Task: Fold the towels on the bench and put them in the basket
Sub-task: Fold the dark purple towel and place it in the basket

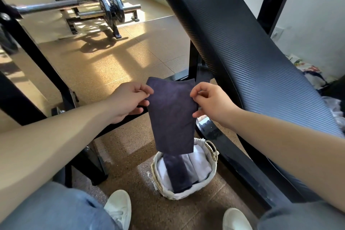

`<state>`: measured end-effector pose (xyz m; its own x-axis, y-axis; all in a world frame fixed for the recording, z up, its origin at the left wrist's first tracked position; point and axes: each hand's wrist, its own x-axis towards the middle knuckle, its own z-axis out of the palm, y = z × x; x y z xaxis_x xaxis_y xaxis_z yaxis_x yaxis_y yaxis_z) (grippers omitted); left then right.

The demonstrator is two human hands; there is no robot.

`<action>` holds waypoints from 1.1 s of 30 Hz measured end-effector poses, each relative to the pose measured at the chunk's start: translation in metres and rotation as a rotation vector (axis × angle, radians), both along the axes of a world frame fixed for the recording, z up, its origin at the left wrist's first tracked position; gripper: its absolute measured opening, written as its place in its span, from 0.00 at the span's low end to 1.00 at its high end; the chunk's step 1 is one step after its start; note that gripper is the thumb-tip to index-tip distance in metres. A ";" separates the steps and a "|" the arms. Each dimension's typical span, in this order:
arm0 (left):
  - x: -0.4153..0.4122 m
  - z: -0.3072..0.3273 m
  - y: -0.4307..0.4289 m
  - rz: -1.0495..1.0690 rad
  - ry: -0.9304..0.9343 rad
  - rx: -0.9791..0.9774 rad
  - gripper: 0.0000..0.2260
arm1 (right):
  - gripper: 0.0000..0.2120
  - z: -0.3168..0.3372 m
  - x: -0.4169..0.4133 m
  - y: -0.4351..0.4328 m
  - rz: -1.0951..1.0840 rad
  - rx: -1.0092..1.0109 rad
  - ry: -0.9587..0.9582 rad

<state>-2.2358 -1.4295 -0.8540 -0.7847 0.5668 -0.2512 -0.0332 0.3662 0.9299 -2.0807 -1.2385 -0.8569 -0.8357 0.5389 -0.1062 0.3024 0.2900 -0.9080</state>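
A folded dark navy towel [172,115] hangs in the air between my hands, above the basket. My left hand [128,100] pinches its upper left edge and my right hand [209,101] pinches its upper right edge. Below it on the floor stands a small woven basket [211,169] with a white lining. Inside lie a folded navy towel [177,173] and white towels [198,163]. The black padded bench [242,43] slopes up to the right. More crumpled cloth [334,106] lies at its far right end.
The bench's black steel frame [37,58] runs across the left and under my arms. A barbell on a rack [78,6] stands at the back left on the tan floor. My knees in jeans and white shoes [119,209] are at the bottom.
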 end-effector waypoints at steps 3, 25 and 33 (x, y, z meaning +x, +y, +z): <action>0.002 -0.001 0.000 -0.085 0.184 -0.104 0.12 | 0.13 0.000 -0.001 -0.002 0.003 0.072 -0.023; 0.012 0.006 0.002 -0.343 0.726 -0.382 0.16 | 0.16 -0.004 0.002 -0.004 0.121 0.523 -0.131; 0.007 -0.001 0.001 -0.288 0.640 -0.418 0.08 | 0.07 -0.009 0.000 0.000 0.093 0.525 -0.137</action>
<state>-2.2287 -1.4281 -0.8548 -0.6857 0.7268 -0.0386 0.6066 0.6000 0.5215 -2.0804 -1.2389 -0.8662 -0.8797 0.4734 0.0463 0.3590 0.7248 -0.5881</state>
